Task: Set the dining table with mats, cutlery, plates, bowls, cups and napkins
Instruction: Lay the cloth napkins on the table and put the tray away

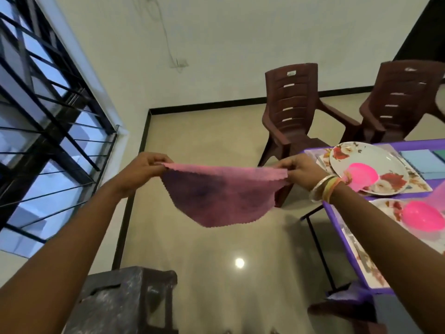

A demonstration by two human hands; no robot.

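A pink cloth napkin (221,196) hangs spread in the air over the floor, left of the table. My left hand (142,168) pinches its left top corner and my right hand (297,169) pinches its right top corner. The purple table (337,227) stands at the right. On it a floral plate (382,162) lies on a patterned mat (419,184) with a pink bowl (361,174) on it. Nearer me, a second floral plate (390,208) carries another pink bowl (423,216). Cutlery (349,233) lies beside that plate, blurred.
Two brown plastic chairs (291,109) (399,100) stand behind the table's far end. A dark grey stool (120,302) sits below my left arm. A barred window (48,116) fills the left wall. Blue folded cloths (421,165) lie on the table beyond the far plate.
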